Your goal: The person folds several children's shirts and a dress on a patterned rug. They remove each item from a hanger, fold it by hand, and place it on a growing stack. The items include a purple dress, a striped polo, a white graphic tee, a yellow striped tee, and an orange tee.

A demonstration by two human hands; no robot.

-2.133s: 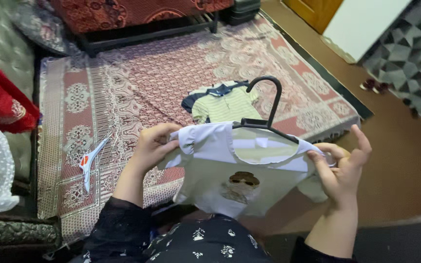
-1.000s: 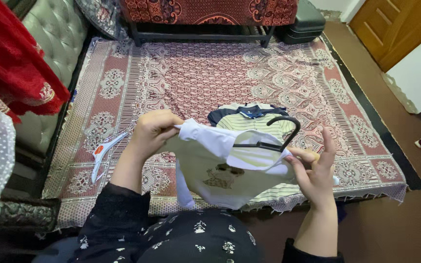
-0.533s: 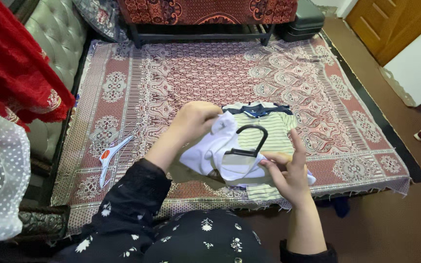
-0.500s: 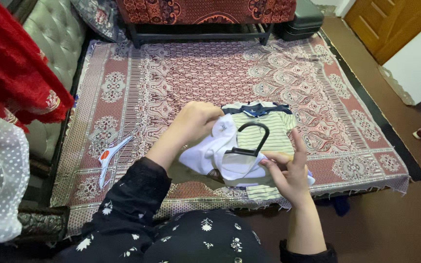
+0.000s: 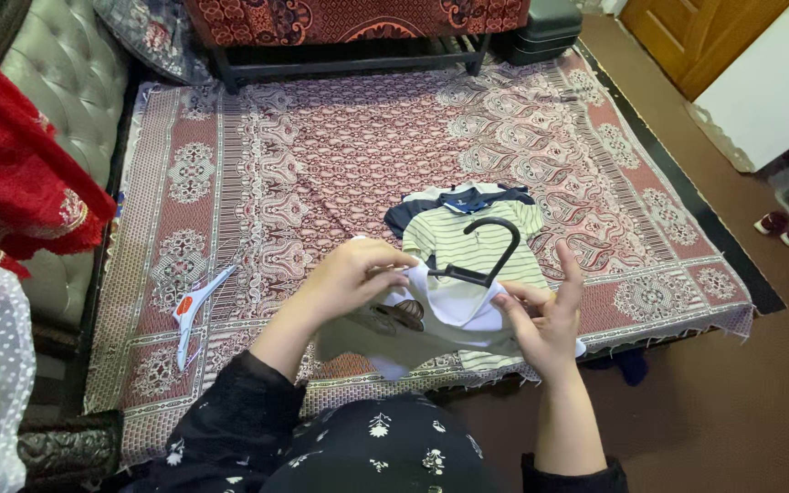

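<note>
Holding a small white garment (image 5: 449, 315) on a black hanger (image 5: 486, 256) — my left hand (image 5: 353, 278) has its grip clamped on the cloth's left shoulder, my right hand (image 5: 545, 315) pinches the right side. It hangs over the near edge of the patterned rug (image 5: 321, 155), just before a striped shirt (image 5: 468, 237). Open rug lies beyond; a white hanger (image 5: 195, 306) lies well apart at left.

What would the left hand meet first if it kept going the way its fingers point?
The left hand points right, its fingers curled on the white garment. Straight on, it would likely meet the black hanger first, then the right hand. Depth is hard to judge from one view.
</note>
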